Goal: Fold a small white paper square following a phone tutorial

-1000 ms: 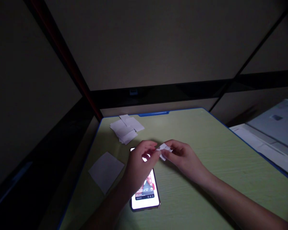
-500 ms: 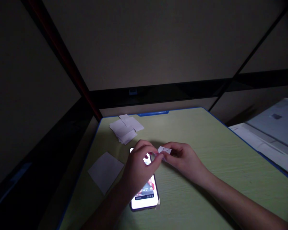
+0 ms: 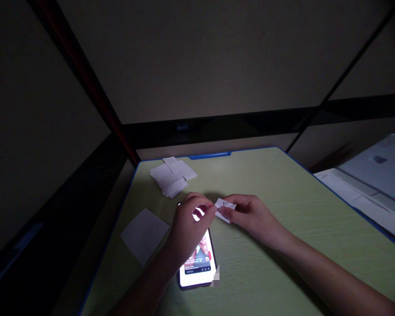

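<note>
A small folded piece of white paper (image 3: pixel 226 205) is held between my two hands, just above the table. My right hand (image 3: pixel 252 215) pinches it from the right, thumb in front and fingers behind. At its left corner, my left hand (image 3: pixel 191 226) closes thumb and fingertips on the paper. Below my left hand lies a phone (image 3: pixel 197 280) with a bright lit screen, its upper part mostly covered by the hand. A flat square sheet of white paper (image 3: pixel 144 237) rests on the table to the left of the phone.
A loose pile of white paper pieces (image 3: pixel 171 175) lies at the far left of the green table (image 3: pixel 283 188), which has a blue edge. Dark panels rise behind it. Beyond the right edge stand a pale box-like object (image 3: pixel 378 162) and white sheets (image 3: pixel 358 197).
My left fingertips have shifted slightly left along the folded paper, so more of it shows. My right hand keeps its hold almost in place.
</note>
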